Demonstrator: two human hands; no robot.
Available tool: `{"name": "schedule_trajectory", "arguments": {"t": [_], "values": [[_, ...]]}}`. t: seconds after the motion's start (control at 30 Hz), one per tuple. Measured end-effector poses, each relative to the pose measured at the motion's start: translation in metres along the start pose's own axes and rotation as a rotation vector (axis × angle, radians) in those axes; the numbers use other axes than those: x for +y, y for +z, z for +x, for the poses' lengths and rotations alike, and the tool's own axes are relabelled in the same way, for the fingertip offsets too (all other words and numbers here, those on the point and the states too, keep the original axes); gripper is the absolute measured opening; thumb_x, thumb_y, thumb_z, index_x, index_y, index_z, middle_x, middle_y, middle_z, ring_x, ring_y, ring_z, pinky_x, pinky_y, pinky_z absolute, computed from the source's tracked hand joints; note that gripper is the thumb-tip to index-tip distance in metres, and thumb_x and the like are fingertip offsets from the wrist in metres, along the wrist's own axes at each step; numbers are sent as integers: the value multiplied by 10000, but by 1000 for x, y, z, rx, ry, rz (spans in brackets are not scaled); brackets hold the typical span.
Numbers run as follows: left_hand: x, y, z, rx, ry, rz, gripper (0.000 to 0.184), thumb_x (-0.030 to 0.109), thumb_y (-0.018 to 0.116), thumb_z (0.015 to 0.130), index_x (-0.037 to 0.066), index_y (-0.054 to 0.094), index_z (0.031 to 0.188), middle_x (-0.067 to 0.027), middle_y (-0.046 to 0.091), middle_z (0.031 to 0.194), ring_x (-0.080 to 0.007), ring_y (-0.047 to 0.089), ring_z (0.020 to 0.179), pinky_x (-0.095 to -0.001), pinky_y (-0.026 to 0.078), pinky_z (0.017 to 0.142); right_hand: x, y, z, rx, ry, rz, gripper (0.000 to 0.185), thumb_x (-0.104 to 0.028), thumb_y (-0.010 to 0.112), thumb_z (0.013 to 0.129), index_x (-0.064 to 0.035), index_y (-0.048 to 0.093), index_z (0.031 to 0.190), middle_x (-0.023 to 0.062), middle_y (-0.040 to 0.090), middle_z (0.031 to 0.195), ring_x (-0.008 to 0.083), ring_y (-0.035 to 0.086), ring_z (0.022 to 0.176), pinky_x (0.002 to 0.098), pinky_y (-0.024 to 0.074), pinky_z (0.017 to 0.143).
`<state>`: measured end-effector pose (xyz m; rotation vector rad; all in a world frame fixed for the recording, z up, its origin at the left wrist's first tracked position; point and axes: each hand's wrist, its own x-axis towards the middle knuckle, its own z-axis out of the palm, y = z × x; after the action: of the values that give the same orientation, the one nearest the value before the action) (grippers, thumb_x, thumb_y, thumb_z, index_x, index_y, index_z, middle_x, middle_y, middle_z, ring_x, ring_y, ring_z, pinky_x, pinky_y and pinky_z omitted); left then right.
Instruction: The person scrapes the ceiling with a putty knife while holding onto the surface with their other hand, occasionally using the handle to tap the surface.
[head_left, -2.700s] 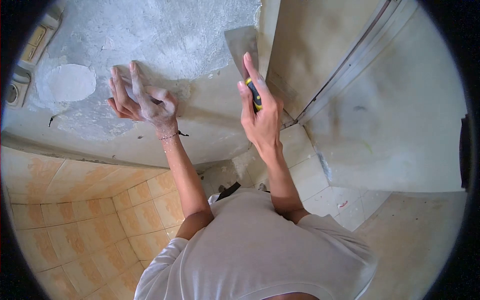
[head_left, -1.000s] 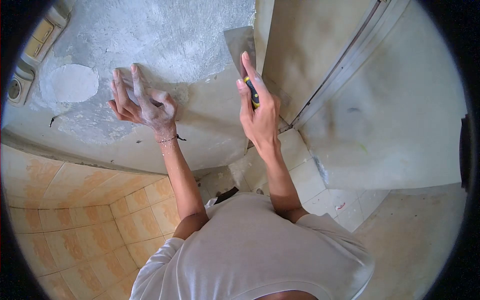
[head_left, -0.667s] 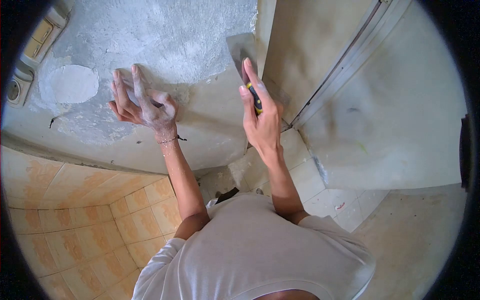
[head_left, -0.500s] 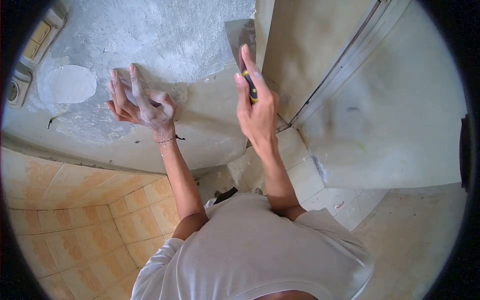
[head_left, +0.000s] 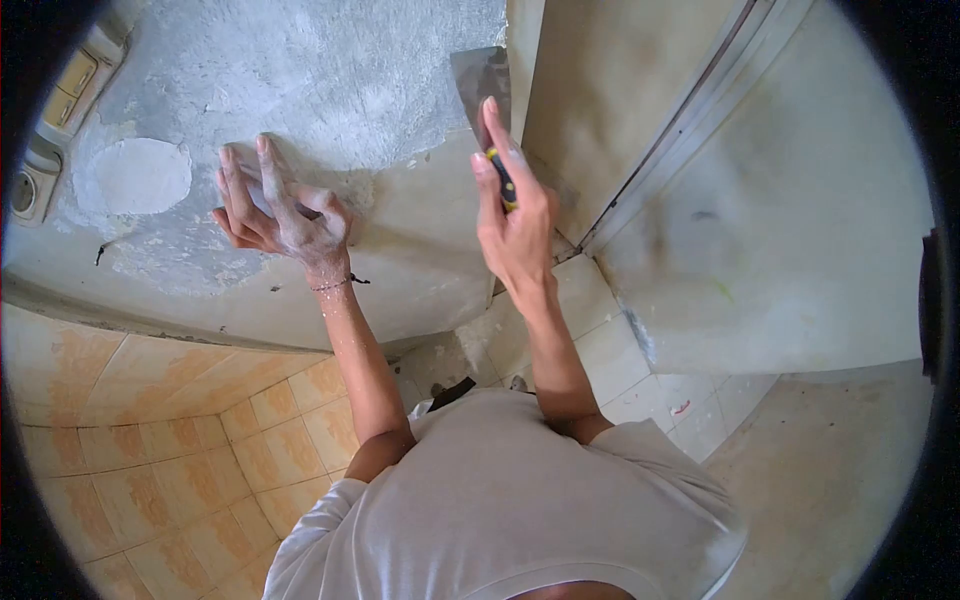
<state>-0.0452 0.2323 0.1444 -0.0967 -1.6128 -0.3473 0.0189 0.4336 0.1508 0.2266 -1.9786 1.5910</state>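
Note:
My left hand [head_left: 285, 210], dusted white, rests against the wall [head_left: 420, 240] with its fingers spread and nothing visible in it. A rough grey-white patch [head_left: 300, 70] covers the upper part of this wall. In my right hand [head_left: 518, 215] is a scraper [head_left: 484, 85] with a wide metal blade and a black and yellow handle. My fingers wrap round the handle, and one finger lies along the blade. The blade is at the wall's right edge, over the border of the rough patch. Left of my left hand is a smooth white oval [head_left: 145, 176].
At the far left are a switch plate [head_left: 72, 88] and a round socket [head_left: 24, 190]. A short black wire [head_left: 99, 254] sticks out below the oval. Orange-patterned tiles [head_left: 165, 465] line the lower left. A door frame [head_left: 680, 130] stands to the right, above a pale tiled floor [head_left: 600, 310].
The scraper in my right hand has shifted down and up along the wall's right edge, ending slightly lower than half a second ago. My left hand stays at nearly the same place.

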Motion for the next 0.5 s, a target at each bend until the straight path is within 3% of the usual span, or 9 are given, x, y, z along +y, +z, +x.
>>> {"name": "schedule_trajectory", "arguments": {"t": [0.13, 0.3, 0.37, 0.43, 0.5], "values": [[-1, 0, -1, 6, 0, 15, 616, 164, 482, 782, 172, 615, 1383, -132, 489, 1493, -292, 400, 1401, -478, 154, 1198, 3, 1, 2, 13, -101, -24, 431, -179, 522, 1048, -57, 500, 1461, 112, 552, 1457, 254, 544, 1329, 322, 444, 1068], [-3, 0, -2, -21, -2, 34, 616, 161, 483, 783, 170, 612, 1386, -134, 489, 1492, -289, 399, 1402, -476, 158, 1196, 4, -1, 0, 10, -69, -46, 430, -174, 532, 1043, -72, 508, 1460, 116, 564, 1443, 262, 559, 1314, 326, 469, 1038], [-3, 0, -2, -11, -1, 42, 617, 160, 484, 784, 169, 611, 1387, -136, 489, 1492, -287, 399, 1402, -476, 160, 1195, 25, 3, 0, 76, -341, -172, 470, -176, 536, 1029, -134, 476, 1494, 138, 594, 1371, 249, 723, 693, 313, 516, 565], [-4, 0, -3, -13, -7, 50, 617, 158, 484, 785, 169, 610, 1389, -137, 488, 1491, -286, 398, 1403, -475, 162, 1195, 14, 4, 2, 70, -289, -212, 456, -177, 532, 1031, -134, 491, 1483, 137, 589, 1376, 254, 725, 683, 306, 520, 567], [-4, 0, -3, -19, -3, 57, 617, 157, 485, 785, 168, 608, 1390, -138, 488, 1491, -284, 397, 1403, -474, 163, 1194, 5, 3, 3, 29, -141, -186, 450, -177, 529, 1032, -132, 496, 1479, 126, 591, 1376, 269, 749, 774, 301, 539, 603]]}}
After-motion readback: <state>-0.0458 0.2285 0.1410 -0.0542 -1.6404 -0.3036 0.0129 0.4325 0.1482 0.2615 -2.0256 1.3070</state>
